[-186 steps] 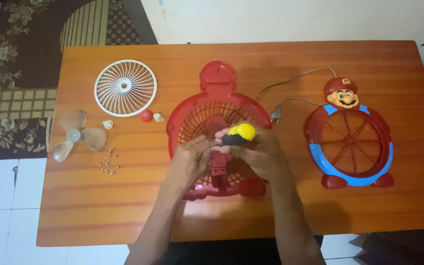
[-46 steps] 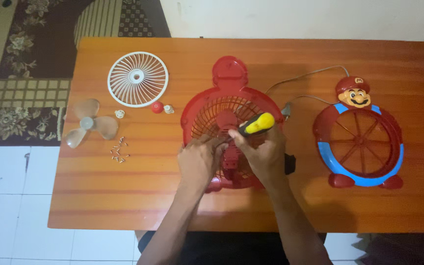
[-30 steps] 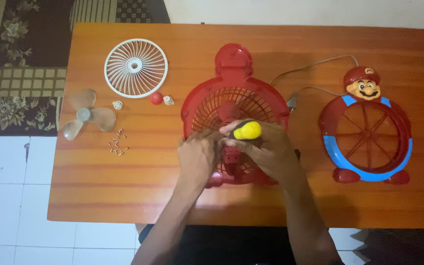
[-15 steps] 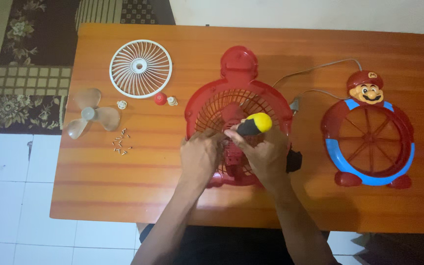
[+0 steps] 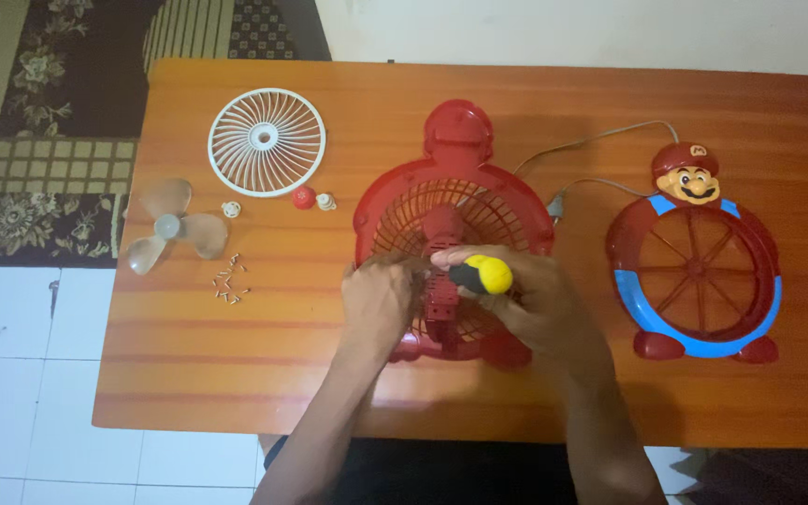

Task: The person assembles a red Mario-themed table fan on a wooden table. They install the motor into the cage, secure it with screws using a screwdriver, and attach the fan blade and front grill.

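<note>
Nearest, our right hand (image 5: 535, 304) wraps its fingers around a yellow-and-black screwdriver (image 5: 482, 276), its tip hidden. Our left hand (image 5: 378, 301) pinches at the red fan housing (image 5: 395, 201) mid-desk; what it pinches we cannot tell. Farther left lies a white grille (image 5: 266, 142).

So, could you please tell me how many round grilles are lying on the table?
2: the white grille at the far left, and the red grille under both hands; none seems hidden.

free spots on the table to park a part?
Bare wood: the strip between red rear fan housing and character front frame; the near-left corner below the screws. Crowded: far left, with white grille, clear blade, small caps.
</note>
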